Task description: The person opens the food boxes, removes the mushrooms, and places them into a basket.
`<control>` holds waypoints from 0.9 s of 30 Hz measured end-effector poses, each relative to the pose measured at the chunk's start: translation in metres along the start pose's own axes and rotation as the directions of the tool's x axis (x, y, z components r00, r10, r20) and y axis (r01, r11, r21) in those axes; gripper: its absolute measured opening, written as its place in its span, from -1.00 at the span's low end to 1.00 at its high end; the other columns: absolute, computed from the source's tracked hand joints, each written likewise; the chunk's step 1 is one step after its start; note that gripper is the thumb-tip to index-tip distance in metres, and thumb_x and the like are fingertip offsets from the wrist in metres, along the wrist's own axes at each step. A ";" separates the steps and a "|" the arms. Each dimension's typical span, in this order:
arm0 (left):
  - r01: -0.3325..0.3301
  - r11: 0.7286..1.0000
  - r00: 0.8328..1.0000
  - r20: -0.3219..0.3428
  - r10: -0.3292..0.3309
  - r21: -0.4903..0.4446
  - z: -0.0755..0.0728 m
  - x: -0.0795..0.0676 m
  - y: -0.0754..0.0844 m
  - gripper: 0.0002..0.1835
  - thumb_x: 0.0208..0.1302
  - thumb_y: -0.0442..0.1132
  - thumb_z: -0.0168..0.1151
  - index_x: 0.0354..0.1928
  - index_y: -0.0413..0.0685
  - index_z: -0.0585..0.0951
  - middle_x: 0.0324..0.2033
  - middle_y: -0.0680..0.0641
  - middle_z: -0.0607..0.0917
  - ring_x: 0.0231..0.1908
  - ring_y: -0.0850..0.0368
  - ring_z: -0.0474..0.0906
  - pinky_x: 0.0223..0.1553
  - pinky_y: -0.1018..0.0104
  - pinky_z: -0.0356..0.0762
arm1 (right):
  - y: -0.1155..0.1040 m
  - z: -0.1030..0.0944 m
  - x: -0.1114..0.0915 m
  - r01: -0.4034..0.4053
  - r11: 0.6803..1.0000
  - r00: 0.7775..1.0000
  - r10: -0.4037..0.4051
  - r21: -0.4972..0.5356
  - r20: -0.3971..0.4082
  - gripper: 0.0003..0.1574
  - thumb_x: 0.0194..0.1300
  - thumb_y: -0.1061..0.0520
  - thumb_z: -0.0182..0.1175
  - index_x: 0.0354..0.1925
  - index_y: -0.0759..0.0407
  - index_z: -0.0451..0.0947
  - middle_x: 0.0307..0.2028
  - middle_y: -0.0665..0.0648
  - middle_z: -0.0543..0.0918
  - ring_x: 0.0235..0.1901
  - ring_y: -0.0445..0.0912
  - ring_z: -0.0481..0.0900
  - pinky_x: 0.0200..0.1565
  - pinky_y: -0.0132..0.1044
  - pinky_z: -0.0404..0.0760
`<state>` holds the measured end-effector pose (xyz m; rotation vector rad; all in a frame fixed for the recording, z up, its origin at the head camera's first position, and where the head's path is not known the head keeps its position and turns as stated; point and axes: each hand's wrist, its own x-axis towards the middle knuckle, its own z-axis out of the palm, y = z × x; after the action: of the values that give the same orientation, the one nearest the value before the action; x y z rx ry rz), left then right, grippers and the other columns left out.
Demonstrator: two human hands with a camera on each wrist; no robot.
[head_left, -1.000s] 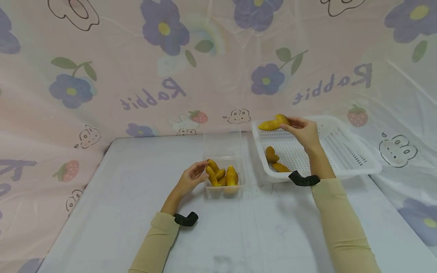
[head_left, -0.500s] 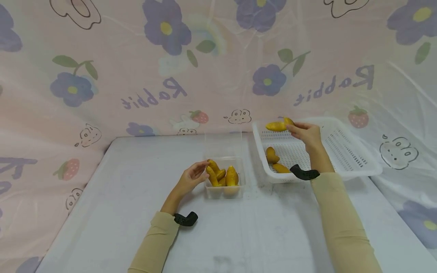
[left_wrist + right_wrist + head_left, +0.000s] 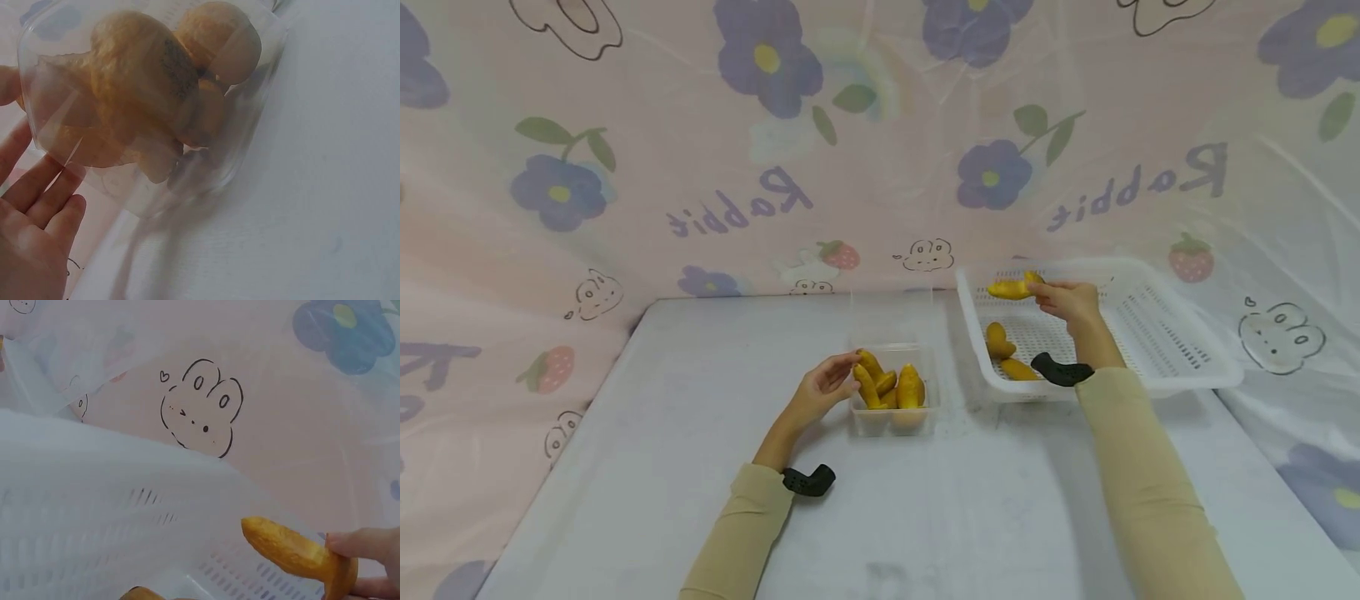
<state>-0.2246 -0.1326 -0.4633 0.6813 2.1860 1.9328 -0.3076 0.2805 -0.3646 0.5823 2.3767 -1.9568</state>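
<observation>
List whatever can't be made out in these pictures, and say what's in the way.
Head view: part of the basket floor, behind the right hand.
Head view: how many yellow pieces the box holds; they overlap.
Left wrist view: the rest of the left hand, cut off by the picture edges.
Right wrist view: most of the lower piece, cut off by the bottom edge.

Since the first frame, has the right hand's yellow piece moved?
Yes: the yellow piece shifted right and lower in the head view, against the white basket.
</observation>
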 end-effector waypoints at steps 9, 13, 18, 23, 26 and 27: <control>-0.006 1.000 1.000 0.004 0.006 -0.010 0.000 0.000 -0.001 -0.50 0.34 -0.37 0.16 0.27 -0.35 0.34 0.40 -0.31 0.29 0.44 -0.21 0.19 0.46 0.18 0.17 | 0.005 0.002 0.002 -0.053 0.987 0.998 0.049 -0.154 -0.028 -0.12 0.31 -0.14 0.19 0.38 0.34 0.22 0.44 0.29 0.23 0.41 0.16 0.30 0.48 -0.08 0.31; -0.012 1.000 1.000 0.001 0.012 -0.014 0.000 0.000 -0.001 -0.51 0.33 -0.41 0.14 0.27 -0.39 0.33 0.39 -0.34 0.30 0.43 -0.23 0.20 0.46 0.19 0.17 | 0.003 0.003 -0.003 -0.034 0.992 0.999 0.034 -0.119 -0.003 -0.15 0.36 -0.07 0.14 0.40 0.37 0.15 0.47 0.32 0.14 0.43 0.16 0.23 0.49 -0.11 0.29; -0.007 1.000 1.000 0.000 0.007 -0.012 0.001 -0.001 -0.001 -0.52 0.32 -0.45 0.12 0.27 -0.40 0.33 0.39 -0.35 0.29 0.43 -0.25 0.20 0.45 0.24 0.18 | -0.002 0.009 -0.018 -0.019 0.999 0.999 0.020 -0.030 0.035 -0.24 0.42 -0.01 0.06 0.42 0.33 0.14 0.47 0.27 0.17 0.43 0.09 0.27 0.48 -0.20 0.32; -0.009 1.000 1.000 -0.002 0.009 -0.016 0.000 0.000 -0.003 -0.53 0.33 -0.46 0.12 0.26 -0.38 0.34 0.39 -0.34 0.29 0.43 -0.23 0.20 0.45 0.27 0.20 | -0.007 0.015 -0.036 0.031 0.999 0.997 -0.032 0.008 0.072 -0.29 0.44 -0.02 0.04 0.40 0.30 0.20 0.41 0.22 0.32 0.30 -0.04 0.45 0.45 -0.22 0.36; -0.009 1.000 1.000 0.001 0.009 -0.009 0.000 0.000 -0.003 -0.52 0.33 -0.44 0.13 0.27 -0.38 0.34 0.40 -0.33 0.29 0.43 -0.24 0.20 0.45 0.24 0.20 | -0.009 0.017 -0.047 0.076 0.995 0.992 -0.081 0.057 0.096 -0.26 0.40 0.00 0.11 0.39 0.33 0.21 0.13 0.04 0.59 0.02 -0.26 0.62 0.38 -0.28 0.42; -0.006 1.000 1.000 0.001 0.006 -0.007 0.000 0.000 -0.003 -0.52 0.33 -0.43 0.13 0.27 -0.37 0.34 0.40 -0.33 0.29 0.43 -0.23 0.20 0.45 0.23 0.20 | -0.009 0.019 -0.050 0.088 0.993 0.990 -0.097 0.080 0.105 -0.24 0.37 0.00 0.14 0.38 0.34 0.22 0.00 -0.05 0.63 -0.08 -0.34 0.64 0.32 -0.34 0.49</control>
<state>-0.2259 -0.1329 -0.4663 0.6883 2.1784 1.9411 -0.2678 0.2476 -0.3480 0.3626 2.3137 -2.0649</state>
